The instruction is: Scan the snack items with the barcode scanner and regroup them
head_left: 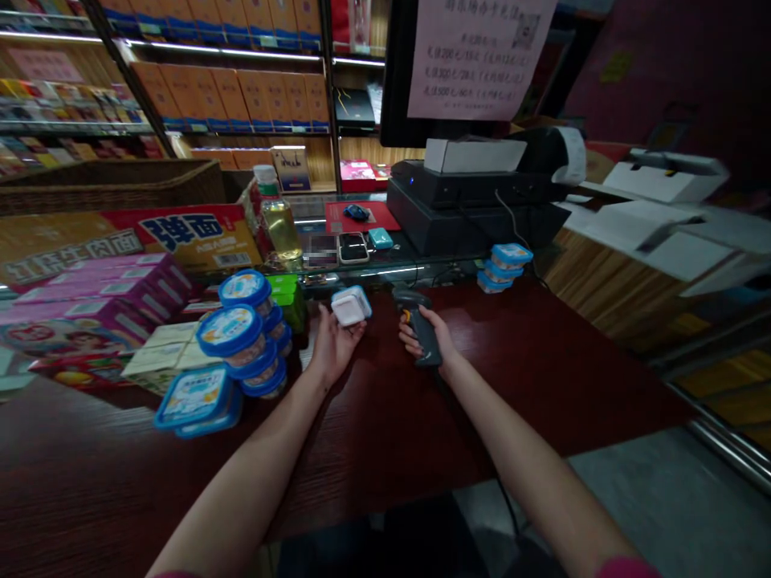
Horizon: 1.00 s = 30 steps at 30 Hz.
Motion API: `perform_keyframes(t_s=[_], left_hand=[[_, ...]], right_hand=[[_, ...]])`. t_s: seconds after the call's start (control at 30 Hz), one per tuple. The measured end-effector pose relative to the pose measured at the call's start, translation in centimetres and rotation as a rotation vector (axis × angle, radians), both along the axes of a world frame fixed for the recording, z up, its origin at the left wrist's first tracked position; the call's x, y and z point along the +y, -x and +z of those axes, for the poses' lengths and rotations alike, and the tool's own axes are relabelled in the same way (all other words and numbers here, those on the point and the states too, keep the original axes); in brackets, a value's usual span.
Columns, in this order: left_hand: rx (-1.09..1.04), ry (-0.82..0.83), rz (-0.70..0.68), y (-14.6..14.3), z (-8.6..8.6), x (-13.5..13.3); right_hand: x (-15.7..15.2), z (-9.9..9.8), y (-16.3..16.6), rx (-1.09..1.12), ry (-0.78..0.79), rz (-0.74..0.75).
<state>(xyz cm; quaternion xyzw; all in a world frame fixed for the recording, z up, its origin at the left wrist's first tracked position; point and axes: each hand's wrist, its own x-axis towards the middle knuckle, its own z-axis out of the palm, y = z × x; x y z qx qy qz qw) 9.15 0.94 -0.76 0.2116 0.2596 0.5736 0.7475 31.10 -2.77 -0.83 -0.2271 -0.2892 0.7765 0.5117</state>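
My left hand (333, 341) is palm up above the dark red counter (542, 377) and grips a small white tub with a blue lid (351, 306), tilted with its white underside toward me. My right hand (429, 335) is wrapped round the handle of a grey barcode scanner (417, 319), whose head points toward the tub. The scanner's cable runs back under my right forearm. Just left of my left hand lie several more blue-lidded tubs (232, 341) in leaning stacks.
Three blue-lidded tubs (504, 266) are stacked at the counter's far right. Pink boxes (90, 301) and pale cartons (160, 353) crowd the left. A cash register (475, 201) with a monitor, a bottle (278, 221) and phones (352, 247) stand behind. Shelves line the back wall.
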Motion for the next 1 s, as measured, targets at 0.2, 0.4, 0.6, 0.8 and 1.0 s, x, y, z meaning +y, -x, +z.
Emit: perform_keyframes(t_s=[0.2,0.4,0.6,0.8,1.0], left_hand=[[0.018,0.009,-0.003,0.2,0.3,0.2],[0.048,-0.071,0.061,0.2,-0.2,-0.1],[0.081,-0.102,-0.001,0.3,-0.3,-0.3],[0.135,-0.146,-0.044,0.3,-0.3,-0.3],[0.137,-0.140,-0.031,0.0,-0.2,-0.3]], right_hand=[[-1.4,0.2,-0.2,-0.020,-0.017,0.039],[-2.2,0.6,0.9,-0.106,0.020,0.026],[-2.8,1.1,0.9,-0.237,0.007,-0.033],[-3.1,1.3,0.9,-0.302,-0.020,-0.095],[-3.1,1.2,0.8,-0.298,-0.037,-0.095]])
